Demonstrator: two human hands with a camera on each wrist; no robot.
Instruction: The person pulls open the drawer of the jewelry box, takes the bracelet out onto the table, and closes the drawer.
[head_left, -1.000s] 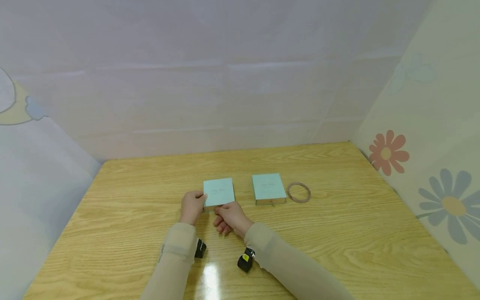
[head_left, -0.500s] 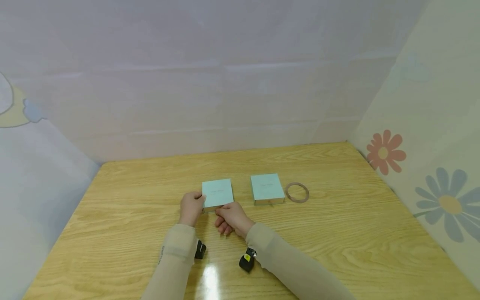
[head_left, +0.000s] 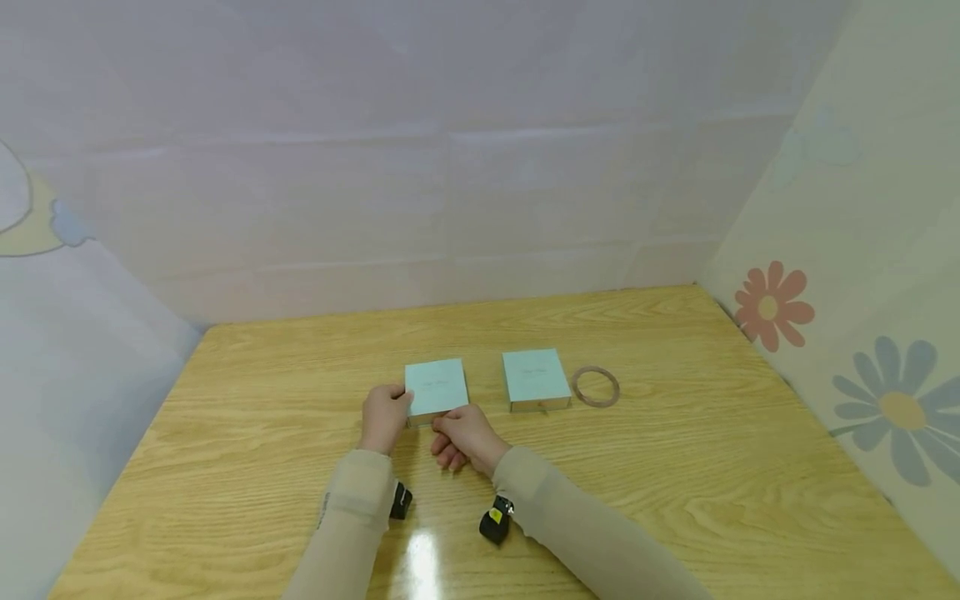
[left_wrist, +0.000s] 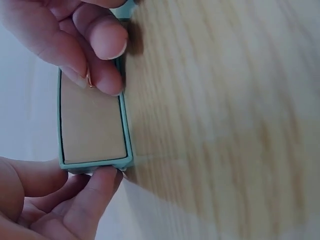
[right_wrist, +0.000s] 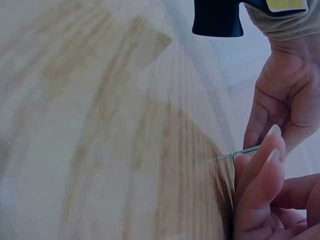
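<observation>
No clear chg. is seen vs. a sec ago: box (head_left: 435, 385), just R of L hand (head_left: 384, 418), is still gripped by it, small pull tab (left_wrist: 90, 80) is apparently pinched by R hand (head_left: 463, 433), drawer front (left_wrist: 92, 131) is seated, so no headway is inferred.

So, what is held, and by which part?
Left hand grips a square turquoise box by its left side; right hand seemingly pinches its coppery front loop.
</observation>
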